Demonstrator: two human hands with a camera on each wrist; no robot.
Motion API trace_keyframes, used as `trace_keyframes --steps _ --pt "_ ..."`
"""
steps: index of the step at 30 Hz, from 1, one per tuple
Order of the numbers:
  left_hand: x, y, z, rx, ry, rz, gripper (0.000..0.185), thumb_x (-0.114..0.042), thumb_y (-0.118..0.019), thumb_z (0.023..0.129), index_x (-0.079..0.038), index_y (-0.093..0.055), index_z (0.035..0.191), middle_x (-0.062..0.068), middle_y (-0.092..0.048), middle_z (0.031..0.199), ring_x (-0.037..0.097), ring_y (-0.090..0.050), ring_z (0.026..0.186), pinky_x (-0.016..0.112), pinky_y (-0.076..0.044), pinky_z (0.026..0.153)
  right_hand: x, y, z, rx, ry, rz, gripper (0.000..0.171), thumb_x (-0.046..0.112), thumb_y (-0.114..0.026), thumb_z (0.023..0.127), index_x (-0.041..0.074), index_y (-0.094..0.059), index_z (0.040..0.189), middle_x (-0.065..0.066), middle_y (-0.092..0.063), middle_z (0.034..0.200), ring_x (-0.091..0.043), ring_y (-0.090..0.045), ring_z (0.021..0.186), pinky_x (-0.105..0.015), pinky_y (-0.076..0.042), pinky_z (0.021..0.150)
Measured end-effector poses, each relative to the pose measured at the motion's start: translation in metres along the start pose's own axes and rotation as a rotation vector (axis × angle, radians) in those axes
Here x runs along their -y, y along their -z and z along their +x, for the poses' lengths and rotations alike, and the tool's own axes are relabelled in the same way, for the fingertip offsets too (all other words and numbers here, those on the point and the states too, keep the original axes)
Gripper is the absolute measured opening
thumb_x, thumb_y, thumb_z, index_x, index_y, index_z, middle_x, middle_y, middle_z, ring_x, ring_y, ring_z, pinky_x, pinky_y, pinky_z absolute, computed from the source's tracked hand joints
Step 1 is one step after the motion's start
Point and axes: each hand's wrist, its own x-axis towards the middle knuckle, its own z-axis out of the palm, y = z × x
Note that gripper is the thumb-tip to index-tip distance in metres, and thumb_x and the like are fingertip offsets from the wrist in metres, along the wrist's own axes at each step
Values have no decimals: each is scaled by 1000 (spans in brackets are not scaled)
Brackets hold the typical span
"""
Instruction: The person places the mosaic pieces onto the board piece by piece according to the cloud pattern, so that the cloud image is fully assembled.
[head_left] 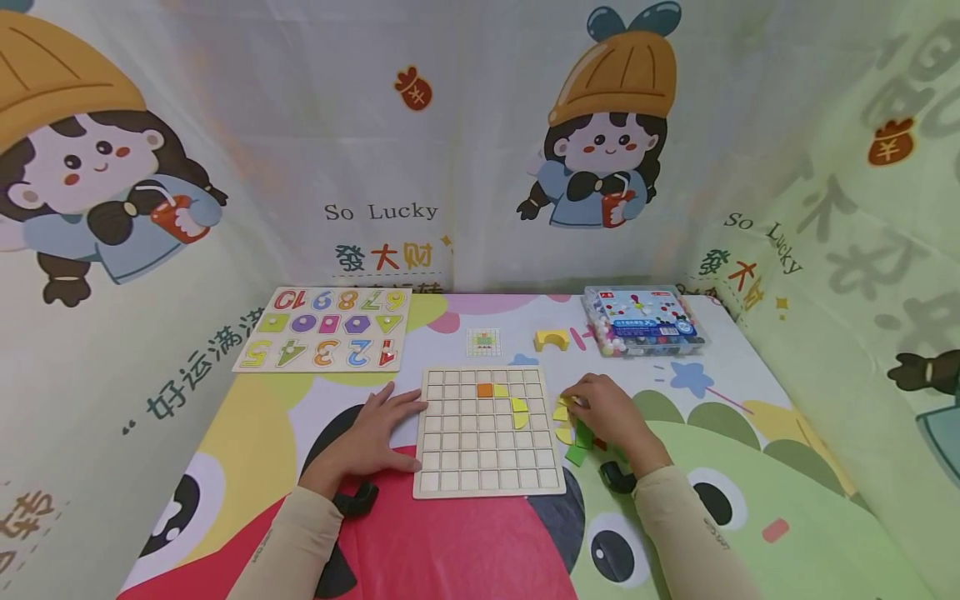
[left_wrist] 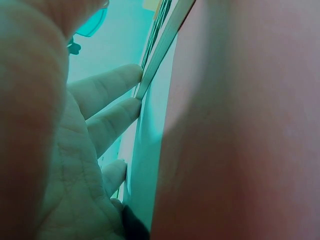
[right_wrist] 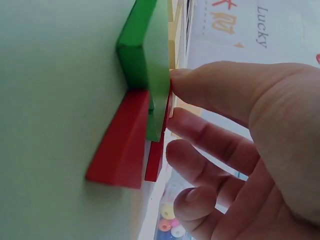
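A square wooden grid board (head_left: 480,458) lies in the middle of the table. One orange square (head_left: 485,390) and several yellow pieces (head_left: 520,406) sit in its upper cells. My left hand (head_left: 375,433) touches the board's left edge with spread fingers; the left wrist view shows its fingertips (left_wrist: 132,75) against the rim. Right of the board, my right hand (head_left: 603,412) reaches over loose yellow pieces (head_left: 561,412), its fingertips at the upper one; whether they pinch it is hidden. Green blocks (right_wrist: 157,65) and red blocks (right_wrist: 120,145) lie by its thumb.
A small pattern card (head_left: 483,342) and a yellow arch block (head_left: 552,339) lie behind the board. The number puzzle board (head_left: 322,329) is at back left. At back right stands a clear plastic box (head_left: 645,321) of beads. Patterned cloth walls surround the table.
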Motion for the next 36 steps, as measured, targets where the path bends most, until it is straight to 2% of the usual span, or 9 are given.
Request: trace_keyframes --steps 7,13,17,23,26,31,36 --pt "0 0 -1 -3 -12 10 97 -48 -91 71 -16 -54 155 9 -39 170 47 -11 162 77 -19 124 -1 1 1 -4 -68 -40 23 18 -81 91 10 -81 113 -3 -73 97 -20 -60 92 -42 -58 84" --pt "0 1 -1 -23 -46 17 93 -46 -91 72 -16 -56 153 12 -41 168 50 -12 161 77 -14 125 1 3 0 -56 -52 -53 26 19 -79 85 10 -82 109 -3 -72 95 -21 -61 92 -41 -58 81" --pt "0 0 -1 -28 -58 11 93 -48 -91 72 -15 -57 152 14 -42 167 51 -13 160 78 -14 124 5 7 -3 -74 7 -40 24 17 -75 84 11 -83 106 -3 -71 96 -20 -60 93 -42 -58 83" --pt "1 -1 -1 -15 -46 20 94 -51 -90 72 -17 -56 153 12 -41 168 51 -12 161 78 -14 124 22 19 2 -49 109 -28 21 19 -75 87 13 -82 105 0 -71 99 -18 -60 95 -43 -58 89" --pt "2 0 0 -18 -54 18 93 -49 -90 72 -17 -56 153 12 -41 168 51 -12 161 78 -13 124 35 25 12 -22 162 -50 19 21 -78 88 16 -83 105 1 -72 101 -17 -61 94 -41 -58 88" --pt "3 0 0 -21 -59 17 92 -48 -91 72 -17 -57 152 12 -41 168 51 -12 161 78 -12 125 55 28 33 34 257 -100 18 23 -82 87 19 -84 104 4 -72 98 -13 -58 88 -33 -56 78" --pt "2 0 -1 -15 -45 10 92 -48 -91 72 -17 -57 152 11 -41 168 50 -12 161 78 -12 125 73 23 55 77 352 -169 17 26 -83 88 21 -84 104 5 -72 100 -12 -62 91 -31 -58 80"
